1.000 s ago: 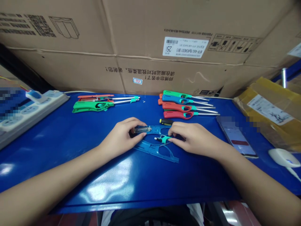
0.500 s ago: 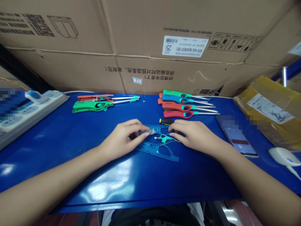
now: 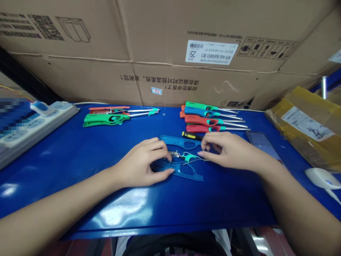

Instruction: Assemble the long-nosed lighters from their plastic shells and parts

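My left hand (image 3: 147,161) has its thumb and fingers apart over the left end of the lower blue lighter shell half (image 3: 186,170), partly hiding it. By its fingertips lies a small clear fuel tank (image 3: 173,154), with thin wires running to a green trigger (image 3: 190,157). My right hand (image 3: 226,148) is curved, thumb and forefinger apart, at the right end of the upper blue shell half (image 3: 181,142). Nothing shows between those fingers. A thin dark rod (image 3: 204,160) lies below the right thumb.
Behind my right hand lies a yellow-and-black screwdriver (image 3: 191,135). Several assembled lighters (image 3: 204,120) are stacked at the back; opened green and orange ones (image 3: 106,119) lie left. A power strip (image 3: 39,124), phone (image 3: 262,144), white mouse-like device (image 3: 321,177) and cardboard box (image 3: 160,46) surround the blue table.
The left hand has let go of the clear tank, and its fingers have spread over the lower shell half. My right hand has shifted slightly right, uncovering more of the upper shell half.
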The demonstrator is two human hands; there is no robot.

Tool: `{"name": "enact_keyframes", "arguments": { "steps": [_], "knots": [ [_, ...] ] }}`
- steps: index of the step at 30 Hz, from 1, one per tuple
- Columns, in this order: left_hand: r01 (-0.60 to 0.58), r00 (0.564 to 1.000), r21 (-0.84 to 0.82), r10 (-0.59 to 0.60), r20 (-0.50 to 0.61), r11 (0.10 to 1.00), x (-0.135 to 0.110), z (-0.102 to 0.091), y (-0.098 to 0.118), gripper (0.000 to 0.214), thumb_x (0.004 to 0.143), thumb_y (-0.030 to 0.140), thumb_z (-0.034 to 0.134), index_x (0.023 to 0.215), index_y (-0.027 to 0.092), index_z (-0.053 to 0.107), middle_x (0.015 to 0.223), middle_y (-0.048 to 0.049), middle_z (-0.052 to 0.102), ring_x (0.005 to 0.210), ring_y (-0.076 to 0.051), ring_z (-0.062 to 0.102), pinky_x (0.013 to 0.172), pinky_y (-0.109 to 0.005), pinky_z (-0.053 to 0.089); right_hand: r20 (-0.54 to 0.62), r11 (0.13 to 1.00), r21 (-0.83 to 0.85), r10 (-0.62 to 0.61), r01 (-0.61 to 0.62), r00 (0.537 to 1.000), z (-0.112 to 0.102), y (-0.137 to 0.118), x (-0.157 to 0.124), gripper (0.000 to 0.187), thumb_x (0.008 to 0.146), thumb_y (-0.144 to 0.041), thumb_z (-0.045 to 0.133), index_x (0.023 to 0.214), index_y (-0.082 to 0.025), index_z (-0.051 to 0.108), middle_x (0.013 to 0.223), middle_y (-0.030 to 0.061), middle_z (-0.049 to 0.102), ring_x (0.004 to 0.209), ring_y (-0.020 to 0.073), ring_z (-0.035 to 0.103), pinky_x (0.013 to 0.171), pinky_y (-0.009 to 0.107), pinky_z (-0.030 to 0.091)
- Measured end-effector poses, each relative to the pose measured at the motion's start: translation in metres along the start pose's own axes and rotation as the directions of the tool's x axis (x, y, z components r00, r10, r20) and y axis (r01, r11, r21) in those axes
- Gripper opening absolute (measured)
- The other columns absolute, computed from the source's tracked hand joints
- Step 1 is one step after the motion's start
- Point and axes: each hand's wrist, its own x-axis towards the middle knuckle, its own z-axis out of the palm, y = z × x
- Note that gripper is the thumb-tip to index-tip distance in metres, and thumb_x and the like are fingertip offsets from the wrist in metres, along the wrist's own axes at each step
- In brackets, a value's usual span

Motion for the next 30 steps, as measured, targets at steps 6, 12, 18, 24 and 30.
{"name": "enact_keyframes", "arguments": {
  "steps": [6, 12, 18, 24, 30],
  "knots": [
    [-0.001, 0.996, 0.049, -0.003, 0.087, 0.999, -0.002, 0.001, 0.001, 0.023, 0.089, 0.034, 0.068, 0.107, 0.020, 0.066, 0.101, -0.0027, 0.070, 0.094, -0.021, 0.062, 0.086, -0.037, 0.046, 0.209, 0.998, -0.037, 0.051, -0.044, 0.977, -0.009, 0.005, -0.008, 0.009, 0.090, -0.031, 0.062, 0.089, -0.023, 0.064, 0.092, 0.0010, 0.068, 0.077, 0.0167, 0.058, 0.065, 0.028, 0.039],
    [0.011, 0.998, 0.018, -0.012, 0.066, 1.000, -0.002, 0.004, -0.001, 0.021, 0.089, 0.031, 0.069, 0.106, 0.020, 0.066, 0.088, 0.0000, 0.066, 0.082, -0.017, 0.062, 0.078, -0.030, 0.047, 0.092, 1.000, 0.003, 0.021, -0.022, 0.995, -0.007, -0.002, -0.007, 0.010, 0.094, -0.031, 0.057, 0.092, -0.021, 0.061, 0.082, -0.0004, 0.063, 0.067, 0.0132, 0.052, 0.062, 0.026, 0.038],
    [0.098, 0.994, 0.020, -0.099, 0.044, 0.995, -0.004, 0.006, -0.001, 0.019, 0.087, 0.035, 0.073, 0.096, 0.020, 0.067, 0.074, 0.0035, 0.062, 0.069, -0.013, 0.062, 0.065, -0.025, 0.043, -0.040, 0.977, 0.117, -0.173, 0.177, 0.984, -0.001, -0.008, -0.012, 0.004, 0.091, -0.024, 0.063, 0.092, -0.022, 0.061, 0.084, -0.0033, 0.062, 0.062, 0.0089, 0.046, 0.060, 0.023, 0.036],
    [0.121, 0.991, -0.017, -0.120, 0.064, 0.992, -0.004, 0.007, -0.003, 0.017, 0.086, 0.035, 0.074, 0.095, 0.021, 0.069, 0.073, 0.0041, 0.062, 0.068, -0.012, 0.060, 0.063, -0.023, 0.042, 0.010, 0.977, 0.113, -0.182, 0.180, 0.983, 0.011, 0.003, -0.009, 0.006, 0.092, -0.025, 0.065, 0.091, -0.021, 0.061, 0.085, -0.0024, 0.063, 0.069, 0.0107, 0.050, 0.065, 0.024, 0.037],
    [0.066, 0.991, 0.007, -0.066, 0.119, 0.998, -0.003, 0.001, -0.005, 0.016, 0.092, 0.037, 0.069, 0.101, 0.023, 0.070, 0.079, 0.0028, 0.064, 0.074, -0.013, 0.062, 0.068, -0.025, 0.044, -0.015, 0.984, 0.051, -0.171, 0.172, 0.985, 0.010, 0.008, -0.011, 0.004, 0.095, -0.026, 0.064, 0.096, -0.022, 0.063, 0.093, -0.0011, 0.067, 0.076, 0.0124, 0.057, 0.068, 0.026, 0.039]
  ]
}}
